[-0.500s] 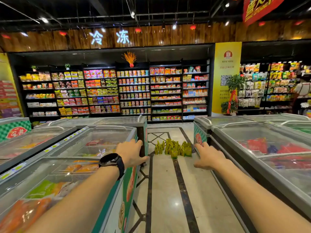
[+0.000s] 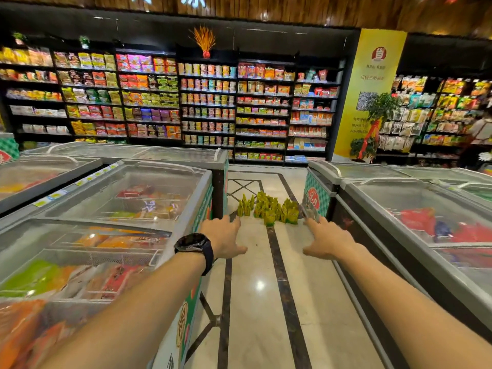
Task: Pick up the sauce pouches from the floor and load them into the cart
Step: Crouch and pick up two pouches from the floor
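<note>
Several yellow-green sauce pouches [image 2: 270, 210] stand in a cluster on the marble floor, in the aisle between two rows of freezers. Both my arms stretch forward toward them. My left hand [image 2: 225, 237], with a black watch on the wrist, hovers open and holds nothing, short of the cluster on its left. On the right, my right hand [image 2: 326, 239] is open too, fingers pointing ahead, also short of the pouches. No cart is in view.
Glass-topped chest freezers [image 2: 127, 198] line the aisle on the left, and more freezers [image 2: 415, 209] on the right. A tall stocked shelf wall [image 2: 207, 102] closes the far end. A yellow pillar [image 2: 370, 91] with a potted plant stands at back right.
The view has tilted down and moved closer to the pouches. Both hands have come inward and lower over the aisle floor, still holding nothing.
</note>
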Action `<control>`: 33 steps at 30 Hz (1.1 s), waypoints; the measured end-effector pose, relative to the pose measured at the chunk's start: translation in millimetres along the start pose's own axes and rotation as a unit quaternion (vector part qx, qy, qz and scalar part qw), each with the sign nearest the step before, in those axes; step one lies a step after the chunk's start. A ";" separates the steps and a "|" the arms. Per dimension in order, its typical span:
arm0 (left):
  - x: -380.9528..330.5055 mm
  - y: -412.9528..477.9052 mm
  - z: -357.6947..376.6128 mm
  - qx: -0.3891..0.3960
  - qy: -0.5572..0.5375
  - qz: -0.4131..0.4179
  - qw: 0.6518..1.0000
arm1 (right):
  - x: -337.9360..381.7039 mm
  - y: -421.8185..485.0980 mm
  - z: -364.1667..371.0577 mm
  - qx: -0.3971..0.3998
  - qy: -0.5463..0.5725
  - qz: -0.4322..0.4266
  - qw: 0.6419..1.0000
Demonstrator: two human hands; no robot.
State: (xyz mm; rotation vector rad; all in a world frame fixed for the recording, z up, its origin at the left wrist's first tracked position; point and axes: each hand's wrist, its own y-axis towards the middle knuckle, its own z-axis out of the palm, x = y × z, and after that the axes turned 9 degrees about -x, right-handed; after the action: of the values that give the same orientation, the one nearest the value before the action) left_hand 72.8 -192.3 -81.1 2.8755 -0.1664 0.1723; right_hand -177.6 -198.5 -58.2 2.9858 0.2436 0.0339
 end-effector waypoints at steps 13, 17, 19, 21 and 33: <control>73.5 159.3 65.2 0.004 0.001 0.011 1.000 | 6.9 167.5 49.9 0.031 0.016 0.029 0.999; 70.3 227.4 85.8 0.004 0.008 0.014 1.000 | -18.4 239.2 68.6 0.038 0.022 0.038 0.998; 69.0 265.8 90.1 0.000 0.003 0.009 1.000 | -31.1 278.6 74.7 0.041 0.026 0.035 0.998; 68.7 303.2 95.7 0.005 -0.002 0.000 1.000 | -41.6 317.8 80.4 0.040 0.032 0.035 0.998; 108.3 487.1 143.8 0.004 -0.004 -0.022 1.000 | -51.7 527.6 108.2 0.049 0.058 0.000 0.997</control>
State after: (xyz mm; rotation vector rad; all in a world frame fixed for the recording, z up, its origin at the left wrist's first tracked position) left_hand 132.0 -708.2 -85.2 2.8848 -0.1048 0.1540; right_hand -140.6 -737.5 -88.5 3.0855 0.2672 0.2027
